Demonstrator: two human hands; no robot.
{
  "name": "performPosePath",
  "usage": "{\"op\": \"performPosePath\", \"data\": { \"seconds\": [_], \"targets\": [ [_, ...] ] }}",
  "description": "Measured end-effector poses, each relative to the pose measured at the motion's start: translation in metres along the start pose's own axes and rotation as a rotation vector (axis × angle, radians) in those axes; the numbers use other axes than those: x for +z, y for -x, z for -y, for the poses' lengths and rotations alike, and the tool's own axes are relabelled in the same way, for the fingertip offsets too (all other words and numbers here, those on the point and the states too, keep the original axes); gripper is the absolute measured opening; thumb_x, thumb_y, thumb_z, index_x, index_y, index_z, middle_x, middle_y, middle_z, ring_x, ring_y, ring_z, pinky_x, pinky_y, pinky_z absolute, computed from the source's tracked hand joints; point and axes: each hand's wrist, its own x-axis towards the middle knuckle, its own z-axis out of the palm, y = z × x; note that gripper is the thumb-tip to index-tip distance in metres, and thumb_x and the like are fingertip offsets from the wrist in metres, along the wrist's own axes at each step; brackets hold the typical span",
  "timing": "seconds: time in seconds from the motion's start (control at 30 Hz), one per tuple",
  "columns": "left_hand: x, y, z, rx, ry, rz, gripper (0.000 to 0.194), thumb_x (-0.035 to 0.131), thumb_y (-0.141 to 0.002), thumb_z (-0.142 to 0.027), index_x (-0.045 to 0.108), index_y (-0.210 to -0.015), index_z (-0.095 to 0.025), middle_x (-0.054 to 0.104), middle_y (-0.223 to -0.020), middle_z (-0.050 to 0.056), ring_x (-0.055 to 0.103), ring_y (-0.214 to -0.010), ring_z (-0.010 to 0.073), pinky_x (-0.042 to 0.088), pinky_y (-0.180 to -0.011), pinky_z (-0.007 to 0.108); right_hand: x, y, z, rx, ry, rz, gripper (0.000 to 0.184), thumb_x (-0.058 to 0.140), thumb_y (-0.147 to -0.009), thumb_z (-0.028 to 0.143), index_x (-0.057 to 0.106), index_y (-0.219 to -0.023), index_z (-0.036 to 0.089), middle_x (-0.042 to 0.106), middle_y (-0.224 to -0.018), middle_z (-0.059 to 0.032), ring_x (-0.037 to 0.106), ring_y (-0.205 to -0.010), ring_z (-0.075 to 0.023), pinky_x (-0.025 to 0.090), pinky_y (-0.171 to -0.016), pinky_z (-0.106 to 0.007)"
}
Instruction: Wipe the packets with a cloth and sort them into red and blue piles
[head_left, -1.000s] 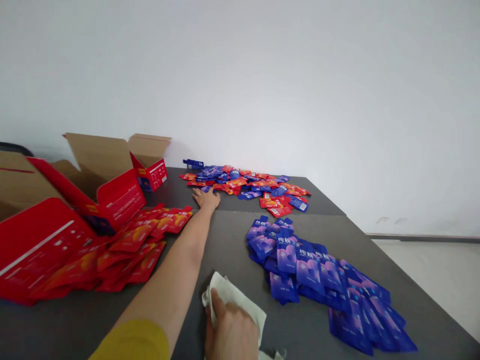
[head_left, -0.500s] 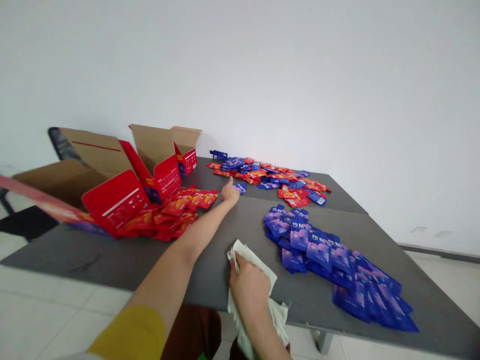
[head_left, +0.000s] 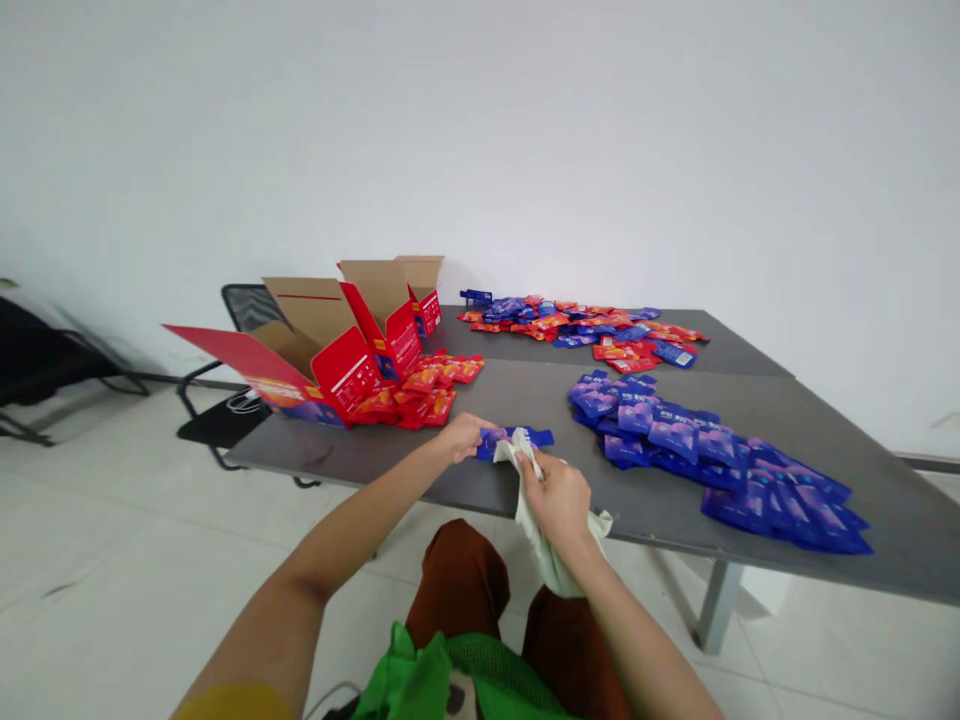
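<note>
Pinching one end of a blue packet (head_left: 501, 437), my left hand (head_left: 462, 437) closes on it near the front edge of the table (head_left: 517, 395); my right hand (head_left: 559, 495) grips a pale cloth (head_left: 547, 555) overlapping the packet.

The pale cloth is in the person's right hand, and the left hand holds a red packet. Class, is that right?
Not quite: the packet in the left hand is blue, as the head view shows. The right hand does hold the pale cloth.
</note>
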Motion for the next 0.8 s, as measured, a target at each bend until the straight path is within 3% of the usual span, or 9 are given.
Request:
{"op": "performPosePath", "data": {
  "seconds": [0.1, 0.2, 0.3, 0.4, 0.5, 0.6, 0.7, 0.8],
  "targets": [
    [-0.002, 0.011, 0.015, 0.050, 0.117, -0.063, 0.012, 0.064, -0.061, -0.010, 0.070, -0.071, -0.011, 0.067, -0.061, 0.005, 0.061, -0.055, 0.0135, 0.050, -0.059, 0.027, -0.003, -0.009, 0.018, -0.068, -0.017, -0.025, 0.046, 0.033, -0.098, 0.051, 0.071, -0.099, 0.026, 0.073, -0.086, -0.0064, 0.066, -0.080, -0.0201, 0.035, -0.063, -0.023],
    [0.002, 0.014, 0.028, 0.104, 0.234, -0.116, 0.010, 0.061, -0.063, -0.013, 0.068, -0.071, -0.012, 0.066, -0.059, 0.003, 0.060, -0.056, 0.0130, 0.049, -0.060, 0.025, 0.008, -0.023, 0.039, -0.127, 0.033, 0.052, 0.045, 0.032, -0.098, 0.050, 0.069, -0.110, 0.026, 0.073, -0.093, -0.0076, 0.066, -0.085, -0.0201, 0.038, -0.068, -0.023],
    [0.002, 0.020, 0.031, 0.134, 0.292, -0.124, 0.014, 0.060, -0.063, -0.013, 0.069, -0.074, -0.010, 0.067, -0.061, 0.005, 0.063, -0.062, 0.0159, 0.050, -0.063, 0.027, 0.024, -0.030, 0.051, -0.208, 0.112, 0.161, 0.044, 0.033, -0.098, 0.045, 0.070, -0.104, 0.020, 0.072, -0.095, -0.0116, 0.066, -0.086, -0.0208, 0.042, -0.073, -0.026],
    [0.001, 0.026, 0.027, 0.154, 0.290, -0.110, 0.024, 0.059, -0.062, -0.008, 0.070, -0.083, -0.010, 0.068, -0.066, 0.006, 0.064, -0.065, 0.0156, 0.051, -0.068, 0.029, 0.037, -0.040, 0.050, -0.269, 0.162, 0.182, 0.043, 0.035, -0.097, 0.040, 0.071, -0.098, 0.016, 0.071, -0.094, -0.0156, 0.067, -0.088, -0.0229, 0.044, -0.077, -0.029],
    [-0.001, 0.028, 0.023, 0.117, 0.321, -0.102, 0.053, 0.052, -0.059, 0.003, 0.066, -0.108, -0.013, 0.068, -0.070, 0.003, 0.063, -0.065, 0.0125, 0.053, -0.072, 0.030, 0.040, -0.061, 0.042, -0.133, 0.177, 0.173, 0.044, 0.038, -0.096, 0.043, 0.072, -0.096, 0.015, 0.070, -0.092, -0.0176, 0.067, -0.089, -0.0277, 0.047, -0.077, -0.034],
    [0.001, 0.028, 0.019, 0.038, 0.387, -0.194, 0.071, 0.045, -0.058, 0.009, 0.054, -0.126, -0.010, 0.065, -0.065, 0.001, 0.062, -0.059, 0.0119, 0.054, -0.070, 0.032, 0.035, -0.077, 0.039, -0.027, 0.194, 0.164, 0.047, 0.037, -0.095, 0.043, 0.071, -0.098, 0.010, 0.069, -0.094, -0.0225, 0.067, -0.090, -0.0308, 0.049, -0.075, -0.037],
    [0.004, 0.026, 0.019, 0.010, 0.418, -0.241, 0.065, 0.044, -0.059, 0.008, 0.055, -0.122, -0.003, 0.062, -0.059, 0.001, 0.062, -0.055, 0.0130, 0.054, -0.066, 0.030, 0.033, -0.070, 0.044, -0.038, 0.209, 0.182, 0.047, 0.037, -0.096, 0.041, 0.070, -0.101, 0.010, 0.069, -0.096, -0.0219, 0.067, -0.091, -0.0287, 0.049, -0.076, -0.035],
    [0.005, 0.024, 0.020, 0.022, 0.461, -0.223, 0.052, 0.044, -0.059, 0.005, 0.062, -0.107, -0.004, 0.060, -0.056, 0.001, 0.062, -0.055, 0.0130, 0.054, -0.064, 0.027, 0.039, -0.048, 0.054, -0.133, 0.207, 0.235, 0.035, 0.046, -0.092, 0.038, 0.072, -0.098, 0.016, 0.071, -0.094, -0.0160, 0.067, -0.091, -0.0238, 0.047, -0.078, -0.029]
  ]
}}
